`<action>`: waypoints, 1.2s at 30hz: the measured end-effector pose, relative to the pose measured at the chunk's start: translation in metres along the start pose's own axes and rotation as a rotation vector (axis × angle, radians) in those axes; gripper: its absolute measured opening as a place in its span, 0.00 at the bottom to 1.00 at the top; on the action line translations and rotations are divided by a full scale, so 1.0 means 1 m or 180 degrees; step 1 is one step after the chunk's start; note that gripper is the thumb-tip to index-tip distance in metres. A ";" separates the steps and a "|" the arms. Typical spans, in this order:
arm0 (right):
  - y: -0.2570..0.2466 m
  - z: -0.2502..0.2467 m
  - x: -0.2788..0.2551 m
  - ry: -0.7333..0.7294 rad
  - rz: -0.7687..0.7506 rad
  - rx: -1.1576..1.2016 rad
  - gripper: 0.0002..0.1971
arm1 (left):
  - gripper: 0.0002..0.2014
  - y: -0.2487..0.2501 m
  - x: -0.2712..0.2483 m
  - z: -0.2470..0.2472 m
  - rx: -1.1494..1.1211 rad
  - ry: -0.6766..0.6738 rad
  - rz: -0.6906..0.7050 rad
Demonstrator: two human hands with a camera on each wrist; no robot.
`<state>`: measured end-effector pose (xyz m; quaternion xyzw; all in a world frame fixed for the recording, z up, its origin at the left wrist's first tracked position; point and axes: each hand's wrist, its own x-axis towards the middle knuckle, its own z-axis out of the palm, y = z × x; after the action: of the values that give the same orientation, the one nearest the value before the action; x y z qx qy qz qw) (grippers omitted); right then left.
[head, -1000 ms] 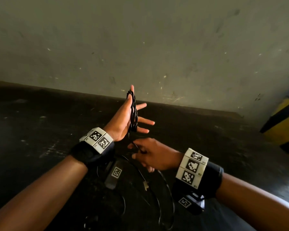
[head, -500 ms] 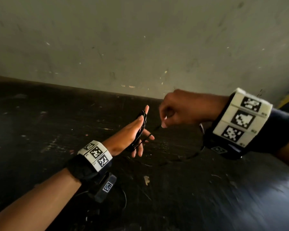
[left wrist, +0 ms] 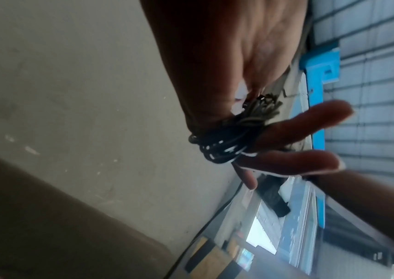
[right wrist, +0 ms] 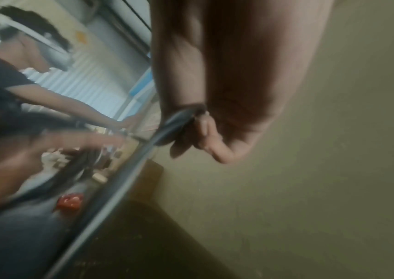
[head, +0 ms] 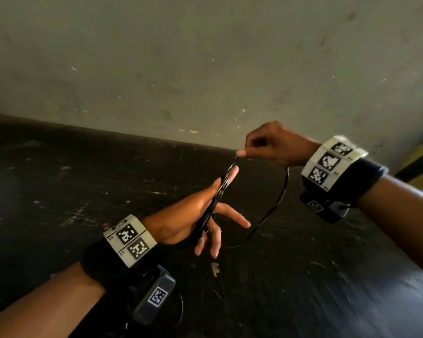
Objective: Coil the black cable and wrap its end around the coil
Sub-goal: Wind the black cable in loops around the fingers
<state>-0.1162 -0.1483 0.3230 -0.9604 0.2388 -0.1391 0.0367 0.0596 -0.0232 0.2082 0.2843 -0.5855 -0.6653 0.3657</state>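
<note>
Thin black cable (head: 275, 203): several glossy turns wound into a narrow coil (head: 214, 203) running from 1 to 7 o'clock, one slack loop bowing toward 3 o'clock.

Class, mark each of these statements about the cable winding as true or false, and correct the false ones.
1. The coil is wound around the left hand. True.
2. The right hand pinches the black cable. True.
3. The left hand's fingers are clenched into a fist. False: they are spread and fairly straight.
4. The coil lies on the dark floor. False: it is held up on the left hand.
5. A slack loop of cable hangs between the hands. True.
</note>
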 end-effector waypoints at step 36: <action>-0.088 -0.015 -0.002 -0.1056 0.0161 -0.0610 0.05 | 0.35 -0.011 0.017 -0.024 0.1568 0.1302 -0.0176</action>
<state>-0.0825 -0.0704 0.3485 -0.9629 0.2657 0.0455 -0.0126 0.0671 -0.0505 0.1942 0.5079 -0.6354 -0.4423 0.3778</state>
